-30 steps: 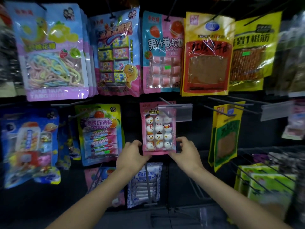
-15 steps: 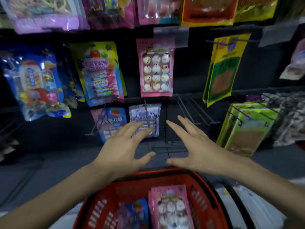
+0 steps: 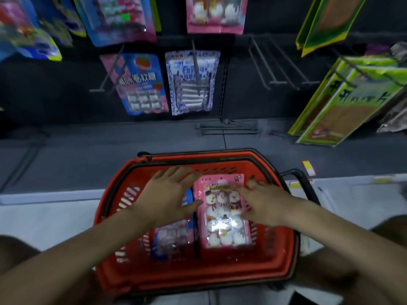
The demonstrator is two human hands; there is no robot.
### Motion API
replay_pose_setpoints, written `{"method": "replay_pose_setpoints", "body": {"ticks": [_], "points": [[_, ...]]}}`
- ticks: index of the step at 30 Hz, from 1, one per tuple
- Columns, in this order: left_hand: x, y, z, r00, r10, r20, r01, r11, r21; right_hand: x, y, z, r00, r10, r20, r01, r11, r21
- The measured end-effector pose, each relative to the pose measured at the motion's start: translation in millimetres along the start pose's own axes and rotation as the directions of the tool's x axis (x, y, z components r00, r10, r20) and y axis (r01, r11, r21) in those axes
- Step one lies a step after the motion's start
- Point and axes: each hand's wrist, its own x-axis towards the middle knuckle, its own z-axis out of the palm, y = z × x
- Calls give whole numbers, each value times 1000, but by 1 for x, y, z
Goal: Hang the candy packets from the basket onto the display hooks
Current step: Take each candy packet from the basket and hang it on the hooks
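Left hand: my left hand [image 3: 174, 195] is down inside the basket, fingers straight and spread, holding nothing. Its thumb touches the packet's left edge.
Right hand: my right hand [image 3: 265, 202] sits at 3 o'clock from the left one, at the packet's upper right edge, thumb on the face and fingers past the edge. I cannot tell whether it pinches yet.
Packet: the flat pink plastic candy packet of white snowman sweets [image 3: 222, 219] lies face up between both hands, in the right half of the basket. As far as I can judge, it is not lifted.
Neighbour: a blue and pink clear-windowed candy packet [image 3: 169, 236] lies just beside it at 9 o'clock, partly under my left hand.
Basket: the red slotted plastic shopping basket [image 3: 114, 208] sits on the floor before the rack.
Display: at 12 o'clock a matching hung pink snowman packet [image 3: 214, 14] shows at the top edge of view. Bare grey wire display hooks [image 3: 275, 64] stick out at 1 o'clock.
Changed: half a second ago both hands hovered spread above the basket's far rim, and now they are inside, on the packet. My view has tipped down, so the rack has slid upward. A second ago both hands were up at the hung snowman packet.
Meaning: one snowman packet is hung. I judge this to be the pick-up of the next one, with at least two packets left in the basket.
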Motion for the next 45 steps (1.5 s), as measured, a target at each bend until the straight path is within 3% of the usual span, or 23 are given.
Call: {"method": "replay_pose_setpoints", "body": {"ticks": [3, 7, 11, 14, 16, 20, 24, 26, 31, 34, 40, 45], "points": [[0, 4, 30, 990, -8, 141, 3, 999, 36, 14, 4, 18, 999, 18, 48, -19, 1000, 21], [-7, 8, 58, 919, -73, 388, 70, 997, 22, 29, 0, 46, 989, 78, 124, -106, 967, 232], [-15, 14, 84, 815, -123, 566, 182, 982, -49, 42, -16, 70, 971, 174, 166, -234, 847, 477], [-15, 17, 100, 750, -138, 647, 341, 919, -199, 58, -18, 81, 945, 281, 169, -325, 734, 596], [-8, 20, 108, 714, -130, 688, 498, 785, -368, 67, -13, 81, 918, 348, 190, -375, 604, 703], [11, 29, 111, 615, -196, 764, 773, 339, -535, 74, -4, 62, 886, 371, 278, -415, 367, 833], [19, 34, 100, 495, -295, 818, 857, 6, -516, 78, 1, 58, 868, 389, 308, -443, 329, 834], [19, 35, 96, 473, -302, 828, 854, -75, -515, 80, -2, 59, 872, 378, 312, -447, 352, 823], [15, 35, 89, 505, -374, 778, 804, -125, -581, 80, -4, 50, 924, 313, 220, -342, 417, 842], [15, 31, 81, 562, -418, 714, 736, -141, -662, 73, -1, 34, 937, 320, 141, -255, 348, 902], [18, 27, 41, 782, -415, 465, 494, -42, -868, 43, 0, -3, 967, 245, -76, 21, 220, 975], [27, 25, -4, 860, -426, 279, 300, -19, -954, 15, -4, -32, 946, 217, -239, 225, 87, 971]]}}
